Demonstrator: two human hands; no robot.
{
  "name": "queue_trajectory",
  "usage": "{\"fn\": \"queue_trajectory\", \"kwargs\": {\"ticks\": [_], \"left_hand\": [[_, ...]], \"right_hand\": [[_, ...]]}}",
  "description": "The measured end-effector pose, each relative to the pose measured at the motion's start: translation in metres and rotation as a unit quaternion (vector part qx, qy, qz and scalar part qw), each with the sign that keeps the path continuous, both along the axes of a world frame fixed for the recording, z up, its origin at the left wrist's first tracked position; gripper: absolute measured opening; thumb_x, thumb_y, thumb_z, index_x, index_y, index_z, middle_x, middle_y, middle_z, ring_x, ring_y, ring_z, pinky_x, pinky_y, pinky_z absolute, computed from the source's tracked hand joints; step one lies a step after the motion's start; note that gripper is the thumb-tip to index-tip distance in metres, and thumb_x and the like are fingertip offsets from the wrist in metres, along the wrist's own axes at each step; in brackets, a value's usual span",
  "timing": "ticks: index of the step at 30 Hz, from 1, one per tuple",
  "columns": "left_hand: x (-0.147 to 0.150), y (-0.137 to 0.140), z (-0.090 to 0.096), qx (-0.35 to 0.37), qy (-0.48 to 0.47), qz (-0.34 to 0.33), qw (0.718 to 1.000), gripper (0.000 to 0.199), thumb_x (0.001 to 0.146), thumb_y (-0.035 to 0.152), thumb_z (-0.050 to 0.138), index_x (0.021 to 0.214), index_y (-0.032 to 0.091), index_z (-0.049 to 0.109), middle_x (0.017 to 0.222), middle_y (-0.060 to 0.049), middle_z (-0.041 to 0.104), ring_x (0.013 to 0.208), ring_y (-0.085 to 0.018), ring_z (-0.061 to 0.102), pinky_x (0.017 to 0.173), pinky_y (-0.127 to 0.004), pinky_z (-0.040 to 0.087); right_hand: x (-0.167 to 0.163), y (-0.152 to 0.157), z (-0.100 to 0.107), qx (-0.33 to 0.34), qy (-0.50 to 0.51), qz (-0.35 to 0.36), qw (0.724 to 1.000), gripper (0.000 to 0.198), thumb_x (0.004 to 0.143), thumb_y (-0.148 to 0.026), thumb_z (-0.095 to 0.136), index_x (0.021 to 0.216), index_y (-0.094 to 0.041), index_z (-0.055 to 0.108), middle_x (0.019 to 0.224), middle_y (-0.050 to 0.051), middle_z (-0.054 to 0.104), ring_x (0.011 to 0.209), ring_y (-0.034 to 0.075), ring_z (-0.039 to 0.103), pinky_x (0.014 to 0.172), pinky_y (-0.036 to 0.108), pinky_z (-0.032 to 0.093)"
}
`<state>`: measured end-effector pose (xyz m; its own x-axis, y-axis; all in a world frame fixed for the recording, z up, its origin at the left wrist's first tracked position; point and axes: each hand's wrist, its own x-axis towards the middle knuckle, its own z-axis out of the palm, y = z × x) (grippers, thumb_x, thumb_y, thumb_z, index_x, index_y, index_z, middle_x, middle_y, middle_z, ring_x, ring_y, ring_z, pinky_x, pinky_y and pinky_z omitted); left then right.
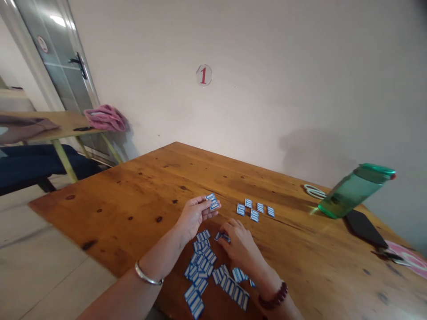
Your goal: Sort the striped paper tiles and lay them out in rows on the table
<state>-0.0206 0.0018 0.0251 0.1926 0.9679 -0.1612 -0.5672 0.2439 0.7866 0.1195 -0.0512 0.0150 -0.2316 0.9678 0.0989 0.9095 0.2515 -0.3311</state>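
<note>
My left hand [196, 215] is raised a little over the table and pinches a small strip of blue-bordered white labels [212, 202] between thumb and fingers. Lower and to the right, my right hand [238, 240] is curled down at the tabletop, its fingertips closed on another blue-and-white label strip [218, 236], partly hidden under them. Below both hands spreads a loose, overlapping pile of the same labels [202, 260]. More strips [233, 291] lie near my right wrist. Several small label groups [254, 215] are set apart beyond my right hand.
On the right of the wooden table [133, 195], a green translucent bottle [356, 191] leans at a tilt by a dark flat case [365, 229]. A white coiled cable [314, 191], keys [388, 254] and a pink round item [408, 258] lie nearby. Another table with a pink cloth [106, 118] stands left.
</note>
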Motion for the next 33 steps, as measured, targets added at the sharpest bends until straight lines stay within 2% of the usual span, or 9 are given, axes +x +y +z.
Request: {"fn": "queue_trajectory", "kwargs": {"ticks": [7,13,15,17,19,22,24,28,33], "left_hand": [[0.001,-0.001,0.002,-0.006,0.001,0.001,1.000,0.008,0.075,0.004,0.054,0.072,0.011,0.057,0.071,-0.009,0.070,0.071,-0.020,0.068,0.066,-0.029,0.053],[0.000,-0.002,0.002,-0.006,0.007,-0.004,1.000,0.007,0.074,0.005,0.056,0.070,0.011,0.058,0.071,-0.009,0.070,0.070,-0.019,0.068,0.065,-0.027,0.053],[0.000,-0.002,0.001,-0.005,0.009,0.000,1.000,0.004,0.071,0.007,0.060,0.071,0.011,0.058,0.072,-0.009,0.070,0.070,-0.019,0.068,0.066,-0.028,0.053],[0.000,-0.002,0.000,-0.003,0.012,0.004,1.000,0.006,0.068,0.009,0.064,0.071,0.011,0.059,0.073,-0.009,0.071,0.071,-0.019,0.068,0.066,-0.028,0.052],[0.001,-0.002,-0.001,0.000,0.018,0.002,1.000,0.008,0.066,0.011,0.066,0.070,0.012,0.059,0.073,-0.008,0.071,0.071,-0.019,0.067,0.066,-0.027,0.052],[0.003,-0.003,-0.002,0.008,0.030,-0.012,0.999,0.012,0.062,0.015,0.070,0.068,0.013,0.060,0.071,-0.007,0.071,0.068,-0.018,0.067,0.065,-0.027,0.051],[0.005,-0.004,-0.003,0.018,0.040,-0.023,0.999,0.014,0.061,0.018,0.071,0.068,0.012,0.060,0.070,-0.006,0.070,0.067,-0.018,0.067,0.067,-0.027,0.051],[0.007,-0.005,-0.006,0.018,0.064,-0.034,0.997,0.014,0.062,0.019,0.069,0.069,0.012,0.059,0.070,-0.007,0.070,0.065,-0.018,0.067,0.066,-0.027,0.052],[0.007,-0.005,-0.007,0.025,0.070,-0.026,0.997,0.006,0.067,0.015,0.063,0.071,0.012,0.059,0.070,-0.007,0.070,0.069,-0.018,0.067,0.066,-0.027,0.052]], "right_hand": [[-0.001,0.003,0.002,-0.023,0.016,0.015,0.999,0.012,0.073,-0.012,0.053,0.081,-0.018,0.058,0.090,0.005,0.059,0.086,0.020,0.052,0.069,0.028,0.036],[-0.007,-0.004,0.007,0.006,-0.004,0.025,1.000,0.012,0.074,-0.010,0.051,0.075,-0.019,0.058,0.088,0.005,0.060,0.086,0.021,0.052,0.065,0.028,0.035],[-0.009,-0.004,0.005,0.028,0.030,0.031,0.999,0.013,0.074,-0.009,0.049,0.073,-0.020,0.057,0.084,0.004,0.061,0.084,0.021,0.052,0.064,0.028,0.035],[-0.010,-0.003,0.002,0.053,0.120,0.022,0.991,0.013,0.077,-0.011,0.046,0.072,-0.020,0.054,0.075,0.002,0.060,0.075,0.018,0.053,0.063,0.027,0.035],[-0.009,0.001,-0.002,0.062,0.250,-0.007,0.966,0.011,0.079,-0.017,0.045,0.070,-0.020,0.051,0.067,0.000,0.057,0.063,0.014,0.051,0.059,0.025,0.036],[-0.005,0.007,-0.004,0.023,0.438,-0.041,0.898,0.008,0.074,-0.027,0.052,0.074,-0.020,0.052,0.061,-0.003,0.056,0.054,0.012,0.050,0.051,0.023,0.037],[-0.002,0.010,-0.005,-0.017,0.515,-0.051,0.856,0.018,0.068,-0.030,0.058,0.081,-0.018,0.055,0.059,-0.004,0.056,0.051,0.012,0.050,0.046,0.022,0.037],[0.003,0.013,-0.007,-0.069,0.578,-0.080,0.809,0.032,0.060,-0.029,0.065,0.088,-0.015,0.057,0.059,-0.003,0.058,0.050,0.010,0.049,0.045,0.021,0.037],[0.002,0.012,-0.009,-0.083,0.600,-0.085,0.791,0.019,0.056,-0.026,0.068,0.066,-0.016,0.055,0.056,-0.004,0.055,0.052,0.009,0.048,0.046,0.020,0.038]]}}
